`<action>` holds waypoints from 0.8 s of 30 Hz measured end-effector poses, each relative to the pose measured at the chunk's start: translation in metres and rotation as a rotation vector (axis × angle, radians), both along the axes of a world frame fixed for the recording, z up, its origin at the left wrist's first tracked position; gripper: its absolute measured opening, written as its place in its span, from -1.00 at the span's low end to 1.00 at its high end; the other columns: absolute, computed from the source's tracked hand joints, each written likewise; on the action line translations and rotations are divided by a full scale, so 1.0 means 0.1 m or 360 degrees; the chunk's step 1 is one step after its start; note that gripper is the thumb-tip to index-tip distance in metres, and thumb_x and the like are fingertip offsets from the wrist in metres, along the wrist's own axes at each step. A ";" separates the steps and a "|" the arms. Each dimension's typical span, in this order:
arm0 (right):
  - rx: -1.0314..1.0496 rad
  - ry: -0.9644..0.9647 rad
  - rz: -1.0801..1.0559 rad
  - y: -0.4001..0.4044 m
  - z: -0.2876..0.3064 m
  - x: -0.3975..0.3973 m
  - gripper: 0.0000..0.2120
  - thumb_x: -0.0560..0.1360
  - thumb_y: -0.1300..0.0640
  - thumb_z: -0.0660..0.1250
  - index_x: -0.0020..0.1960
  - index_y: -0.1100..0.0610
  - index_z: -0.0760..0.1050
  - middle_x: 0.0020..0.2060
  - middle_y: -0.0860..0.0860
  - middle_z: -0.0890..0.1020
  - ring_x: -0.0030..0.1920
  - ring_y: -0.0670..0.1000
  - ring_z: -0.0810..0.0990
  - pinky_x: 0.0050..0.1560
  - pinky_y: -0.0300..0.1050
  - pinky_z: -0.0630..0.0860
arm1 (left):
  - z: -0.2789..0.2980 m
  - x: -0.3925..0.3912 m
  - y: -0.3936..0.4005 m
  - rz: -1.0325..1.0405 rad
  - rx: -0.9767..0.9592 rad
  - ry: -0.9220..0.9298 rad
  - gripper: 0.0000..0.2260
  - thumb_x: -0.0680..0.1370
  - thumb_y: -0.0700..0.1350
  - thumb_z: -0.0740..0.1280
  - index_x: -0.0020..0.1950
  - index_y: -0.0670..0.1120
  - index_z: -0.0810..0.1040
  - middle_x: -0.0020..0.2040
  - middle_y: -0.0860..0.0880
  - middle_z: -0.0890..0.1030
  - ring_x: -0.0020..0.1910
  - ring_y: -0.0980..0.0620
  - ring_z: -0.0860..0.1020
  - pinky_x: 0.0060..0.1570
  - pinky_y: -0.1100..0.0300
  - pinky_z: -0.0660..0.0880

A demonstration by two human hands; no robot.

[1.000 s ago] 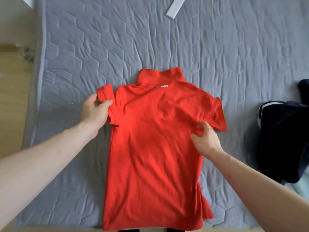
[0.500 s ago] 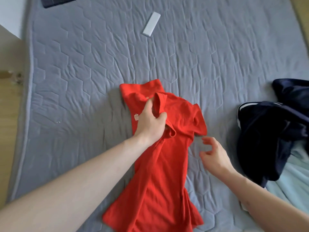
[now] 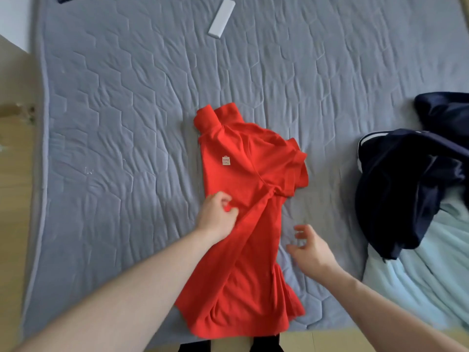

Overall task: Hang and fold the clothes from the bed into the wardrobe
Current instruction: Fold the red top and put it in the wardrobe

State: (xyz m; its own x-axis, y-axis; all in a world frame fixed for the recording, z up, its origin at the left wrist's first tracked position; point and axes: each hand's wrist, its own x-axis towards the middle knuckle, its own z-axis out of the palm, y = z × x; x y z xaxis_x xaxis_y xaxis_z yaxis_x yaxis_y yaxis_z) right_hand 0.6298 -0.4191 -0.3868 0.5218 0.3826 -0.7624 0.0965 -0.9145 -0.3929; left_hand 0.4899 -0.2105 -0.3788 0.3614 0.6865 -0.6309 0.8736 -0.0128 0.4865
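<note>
L hand (image 3: pixel 217 215) pinches red shirt (image 3: pixel 243 250) mid-fold; R hand (image 3: pixel 311 250) beside it — fingers loose, empty.

My head view is bright and evenly lit by soft, daylight-like light; I can't tell its source. Shadows are faint: a thin dark band lies along the left side of the red shirt (image 3: pixel 243 224), and small ones sit in the quilted seams of the grey mattress (image 3: pixel 127 123). I see no glare. The wide lens bends the mattress edge into a curve on the left, and my forearms swell toward the bottom corners. The fingers of my right hand (image 3: pixel 309 250) are smeared by motion blur, while my left hand (image 3: pixel 218 217) looks a little sharper. Fine detail is soft overall, like compressed video.
</note>
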 end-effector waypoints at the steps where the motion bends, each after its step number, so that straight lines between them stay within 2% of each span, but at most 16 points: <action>1: -0.0062 0.0101 0.0017 -0.06 -0.01 -0.10 -0.49 0.50 0.05 0.48 0.41 0.08 0.44 0.25 0.03 0.62 0.17 0.08 0.64 0.15 -0.12 0.49 | -0.06 -0.32 -0.06 -0.0009 0.0017 0.0132 -0.71 0.50 -0.02 0.45 0.19 -0.03 0.57 0.15 -0.05 0.61 0.15 -0.05 0.61 0.21 0.14 0.46; 4: -0.0216 0.0316 0.0073 -0.24 -0.04 -0.37 -0.44 0.49 -0.09 0.48 0.41 0.02 0.42 0.20 -0.03 0.64 0.17 0.02 0.65 0.17 -0.13 0.51 | -0.17 -1.20 -0.29 -0.0283 -0.0216 0.0625 -0.44 0.42 0.24 0.45 0.34 0.03 0.47 0.30 0.01 0.59 0.28 -0.02 0.56 0.26 0.13 0.45; 6: -0.0273 0.0360 0.0125 -0.37 -0.05 -0.53 -0.43 0.48 -0.10 0.49 0.41 0.03 0.42 0.15 -0.04 0.66 0.17 0.02 0.65 0.19 -0.11 0.54 | -0.18 -1.60 -0.49 -0.0451 -0.0422 0.0736 -0.36 0.37 0.32 0.45 0.38 0.13 0.41 0.23 0.15 0.61 0.22 0.08 0.57 0.21 0.19 0.45; 7: -0.0304 0.0359 0.0156 -0.43 -0.06 -0.60 -0.45 0.48 -0.09 0.49 0.40 0.02 0.43 0.09 -0.04 0.66 0.16 0.03 0.65 0.17 -0.10 0.56 | -0.17 -1.72 -0.61 -0.0514 -0.0450 0.0724 -0.45 0.37 0.31 0.45 0.30 0.19 0.43 0.09 0.21 0.62 0.12 0.13 0.59 0.14 0.21 0.46; 9: -0.0348 0.0347 0.0188 -0.54 -0.08 -0.74 -0.56 0.50 -0.04 0.47 0.33 0.01 0.48 -0.01 -0.05 0.67 0.10 0.06 0.67 0.10 -0.08 0.58 | -0.13 -1.82 -0.82 -0.0617 -0.0293 0.0633 -0.77 0.43 0.20 0.43 0.01 0.18 0.53 -0.18 0.19 0.61 -0.06 0.16 0.61 -0.03 0.24 0.47; 10: -0.0359 0.0334 0.0202 -0.58 -0.08 -0.79 -0.66 0.52 -0.01 0.45 0.26 0.00 0.52 -0.02 -0.03 0.69 0.10 0.07 0.68 0.09 -0.11 0.57 | -0.10 -1.83 -0.91 -0.0668 -0.0182 0.0578 -0.88 0.46 0.14 0.40 -0.11 0.15 0.54 -0.23 0.16 0.58 -0.09 0.15 0.61 -0.08 0.25 0.45; 12: -0.0388 0.0264 0.0244 -0.65 -0.07 -0.88 -0.94 0.54 0.04 0.40 0.00 -0.06 0.55 -0.04 -0.01 0.74 0.11 0.07 0.68 0.05 -0.15 0.49 | -0.06 -1.76 -1.10 -0.0726 -0.0045 0.0372 -0.90 0.49 0.07 0.35 -0.19 0.12 0.53 -0.15 0.15 0.51 -0.08 0.13 0.58 -0.09 0.25 0.43; 13: -0.0401 0.0244 0.0228 -0.68 -0.06 -0.90 -0.93 0.55 0.06 0.38 -0.10 -0.07 0.53 -0.09 -0.01 0.75 0.09 0.07 0.69 0.04 -0.16 0.47 | -0.04 -1.71 -1.19 -0.0722 -0.0020 0.0233 -0.91 0.51 0.05 0.34 -0.19 0.11 0.50 -0.08 0.17 0.47 -0.06 0.14 0.55 -0.05 0.24 0.43; 15: -0.0403 0.0261 0.0131 -0.73 -0.05 -0.92 -0.92 0.54 0.09 0.36 -0.11 -0.05 0.60 -0.19 -0.03 0.73 0.04 0.07 0.70 0.05 -0.15 0.51 | -0.04 -1.62 -1.36 -0.0655 0.0030 0.0042 -0.90 0.51 -0.01 0.34 -0.16 0.11 0.44 0.08 0.20 0.44 0.01 0.14 0.51 0.07 0.16 0.47; 17: -0.0387 0.0284 0.0068 -0.77 -0.02 -0.89 -0.88 0.53 0.11 0.36 -0.03 -0.01 0.68 -0.18 -0.05 0.74 0.04 0.05 0.70 0.12 -0.12 0.56 | -0.08 -1.57 -1.45 -0.0510 0.0159 0.0021 -0.82 0.48 -0.04 0.41 -0.04 0.09 0.41 0.21 0.14 0.43 0.14 0.09 0.50 0.16 0.12 0.47; 18: -0.0384 0.0304 0.0051 -0.79 -0.01 -0.87 -0.86 0.52 0.11 0.37 0.00 -0.01 0.69 -0.15 -0.06 0.75 0.04 0.03 0.70 0.16 -0.10 0.57 | -0.12 -1.58 -1.44 -0.0399 0.0191 0.0117 -0.72 0.46 -0.03 0.45 0.07 0.05 0.41 0.24 0.08 0.43 0.20 0.04 0.49 0.20 0.11 0.46; 20: -0.0376 0.0341 0.0040 -0.81 0.01 -0.84 -0.84 0.52 0.11 0.38 0.05 -0.01 0.69 -0.10 -0.06 0.76 0.06 0.01 0.71 0.20 -0.08 0.57 | -0.20 -1.63 -1.37 -0.0169 0.0052 0.0466 -0.44 0.46 0.06 0.49 0.35 -0.02 0.35 0.31 -0.01 0.47 0.31 -0.08 0.45 0.28 0.05 0.43; 21: -0.0371 0.0359 0.0036 -0.82 0.00 -0.83 -0.83 0.52 0.11 0.39 0.07 0.00 0.69 -0.09 -0.05 0.76 0.06 0.01 0.71 0.21 -0.07 0.57 | -0.22 -1.67 -1.33 -0.0170 -0.0030 0.0628 -0.38 0.48 0.12 0.48 0.43 -0.02 0.32 0.34 -0.01 0.50 0.34 -0.10 0.45 0.29 0.02 0.42; 23: -0.0347 0.0387 -0.0010 -0.82 -0.03 -0.82 -0.83 0.52 0.11 0.39 0.08 0.00 0.69 -0.12 -0.04 0.76 0.02 0.02 0.72 0.21 -0.04 0.59 | -0.20 -1.69 -1.26 -0.0449 -0.0001 0.0773 -0.56 0.55 0.15 0.38 0.38 0.05 0.41 0.32 0.03 0.58 0.31 -0.07 0.52 0.25 0.04 0.41; 24: -0.0340 0.0409 -0.0065 -0.83 -0.06 -0.82 -0.85 0.53 0.10 0.38 0.06 -0.01 0.68 -0.14 -0.04 0.76 -0.02 0.02 0.72 0.18 -0.04 0.60 | -0.17 -1.68 -1.25 -0.0594 0.0094 0.0723 -0.66 0.56 0.12 0.35 0.31 0.08 0.47 0.26 0.05 0.63 0.25 -0.05 0.57 0.23 0.05 0.41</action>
